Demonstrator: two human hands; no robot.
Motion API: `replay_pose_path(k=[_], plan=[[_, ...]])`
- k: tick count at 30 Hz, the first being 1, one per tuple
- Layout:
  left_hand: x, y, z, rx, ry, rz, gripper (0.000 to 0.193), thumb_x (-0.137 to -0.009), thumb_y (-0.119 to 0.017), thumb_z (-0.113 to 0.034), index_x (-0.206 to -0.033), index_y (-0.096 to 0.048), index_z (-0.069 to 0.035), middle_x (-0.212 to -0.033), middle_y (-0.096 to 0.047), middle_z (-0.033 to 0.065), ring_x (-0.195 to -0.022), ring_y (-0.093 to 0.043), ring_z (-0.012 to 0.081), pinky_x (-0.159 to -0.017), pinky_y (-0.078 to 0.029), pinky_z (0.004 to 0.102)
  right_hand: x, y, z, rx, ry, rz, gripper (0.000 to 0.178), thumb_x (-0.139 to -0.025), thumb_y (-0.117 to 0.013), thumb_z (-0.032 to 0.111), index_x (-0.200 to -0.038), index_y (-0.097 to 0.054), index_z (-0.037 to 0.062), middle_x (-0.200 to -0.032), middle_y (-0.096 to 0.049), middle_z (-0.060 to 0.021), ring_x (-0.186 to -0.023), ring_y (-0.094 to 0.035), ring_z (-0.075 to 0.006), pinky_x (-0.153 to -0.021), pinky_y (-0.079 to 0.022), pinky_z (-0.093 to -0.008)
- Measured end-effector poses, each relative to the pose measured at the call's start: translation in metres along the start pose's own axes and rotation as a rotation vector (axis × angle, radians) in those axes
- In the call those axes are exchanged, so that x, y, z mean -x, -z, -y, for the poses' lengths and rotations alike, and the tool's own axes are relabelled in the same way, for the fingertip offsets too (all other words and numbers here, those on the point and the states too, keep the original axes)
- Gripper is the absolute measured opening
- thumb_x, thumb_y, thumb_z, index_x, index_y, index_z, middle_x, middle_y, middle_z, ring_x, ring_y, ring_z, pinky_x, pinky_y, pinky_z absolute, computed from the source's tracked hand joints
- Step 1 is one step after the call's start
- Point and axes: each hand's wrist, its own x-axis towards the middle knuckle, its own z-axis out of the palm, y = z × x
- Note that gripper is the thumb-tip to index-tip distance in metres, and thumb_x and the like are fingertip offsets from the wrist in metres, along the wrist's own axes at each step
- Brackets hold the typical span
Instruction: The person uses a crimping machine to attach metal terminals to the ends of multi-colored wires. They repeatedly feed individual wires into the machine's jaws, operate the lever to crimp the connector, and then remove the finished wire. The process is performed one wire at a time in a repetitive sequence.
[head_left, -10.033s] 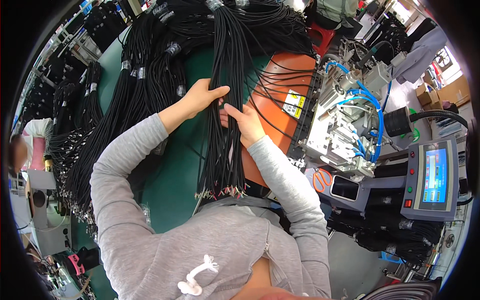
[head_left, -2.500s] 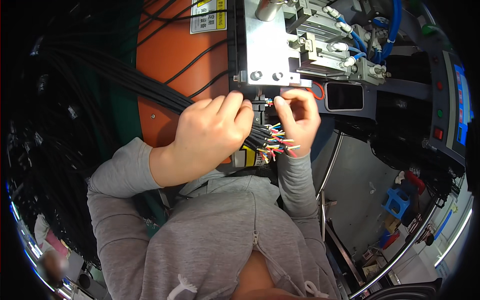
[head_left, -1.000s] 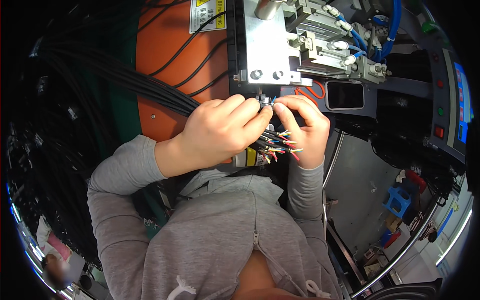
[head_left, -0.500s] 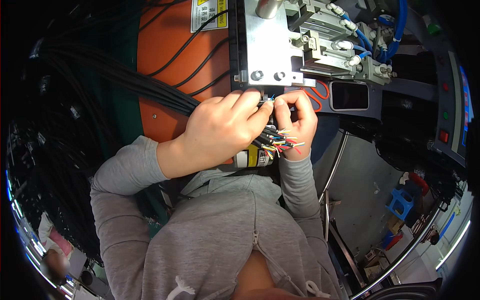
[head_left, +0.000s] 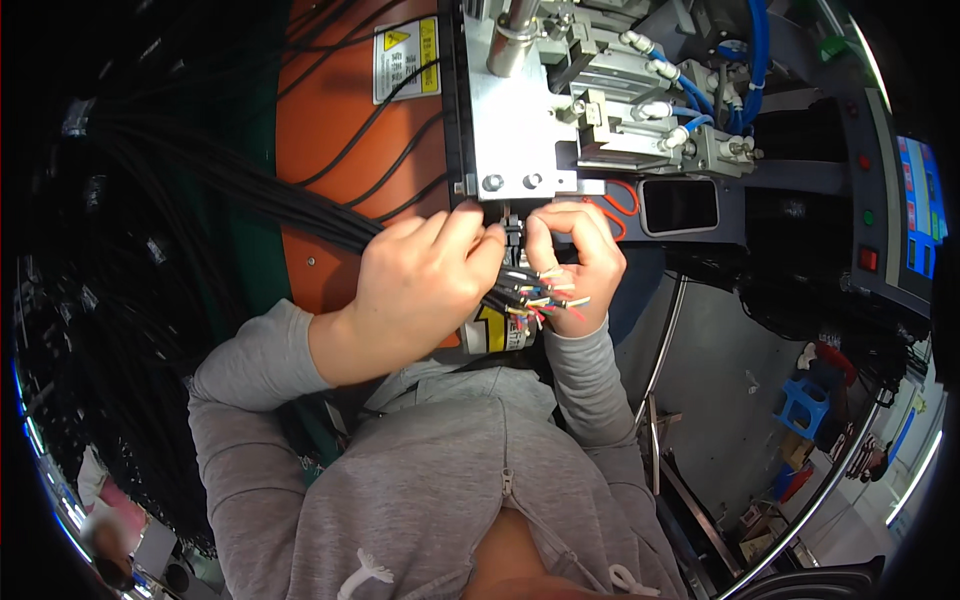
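My left hand [head_left: 415, 285] is closed, its thumb and fingers curled at the front edge of the metal machine plate [head_left: 512, 130]. A bundle of black cables [head_left: 320, 212] runs in from the left and passes under that hand. Past its fingers the cable ends fan out, with stripped red, yellow, white and blue wires [head_left: 535, 302] beside my right palm. My right hand [head_left: 588, 262] is pinched, thumb against bent forefinger, close to a small black fixture [head_left: 515, 238] below the plate. Whatever sits between its fingertips is too small to make out.
Pneumatic cylinders [head_left: 630, 140] with blue hoses stand behind at the right. Red-handled scissors [head_left: 625, 208] and a dark phone [head_left: 680, 207] lie beside my right hand. A control panel with a lit screen [head_left: 920, 200] is at far right. A blue stool [head_left: 802, 405] stands on the floor.
The view has shifted, so the machine sits lower and further left. My hands have parted slightly from their joint pinch on thin wires, and the small black fixture now shows between them.
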Motion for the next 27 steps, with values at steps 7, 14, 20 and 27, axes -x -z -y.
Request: replay_pose_path(k=[7, 14, 20, 27], plan=[[0.005, 0.001, -0.001, -0.088, -0.004, 0.035, 0.015, -0.074, -0.067, -0.005, -0.089, -0.066, -0.002, -0.071, -0.052, 0.0014, -0.054, -0.055, 0.0115, -0.046, -0.041, 0.0248, 0.0, 0.01, -0.007, -0.175, -0.106, 0.012, 0.014, -0.072, -0.07, -0.005, -0.084, -0.065, -0.0008, -0.083, -0.065, -0.0098, -0.076, -0.063, -0.0201, -0.071, -0.05, -0.0292], [0.005, 0.0, 0.011, 0.17, -0.069, 0.067, 0.022, -0.073, -0.07, -0.013, -0.093, -0.067, -0.004, -0.067, -0.05, 0.0025, -0.049, -0.054, 0.0149, -0.044, -0.041, 0.0274, -0.005, 0.03, -0.004, -0.504, 0.199, 0.405, 0.025, -0.064, -0.074, -0.001, -0.089, -0.071, 0.0021, -0.086, -0.069, -0.0096, -0.078, -0.064, -0.022, -0.071, -0.05, -0.0316], [-0.001, -0.002, 0.013, 0.359, -0.129, -0.048, 0.024, -0.07, -0.071, -0.014, -0.092, -0.069, -0.006, -0.063, -0.053, 0.0024, -0.049, -0.053, 0.0158, -0.044, -0.039, 0.0281, -0.003, 0.035, -0.001, -0.508, 0.235, 0.431, 0.027, -0.061, -0.075, 0.003, -0.088, -0.071, 0.0025, -0.084, -0.068, -0.0085, -0.076, -0.064, -0.0227, -0.07, -0.049, -0.0327], [-0.01, 0.016, 0.016, 0.477, -0.206, -0.23, 0.034, -0.068, -0.072, -0.021, -0.098, -0.068, -0.006, -0.104, -0.065, 0.0146, -0.082, -0.065, 0.0216, -0.063, -0.048, 0.0286, 0.007, 0.032, -0.004, -0.575, -0.079, 0.163, 0.017, -0.073, -0.071, -0.004, -0.089, -0.068, -0.0012, -0.086, -0.068, -0.0121, -0.077, -0.063, -0.0209, -0.069, -0.049, -0.0286]])
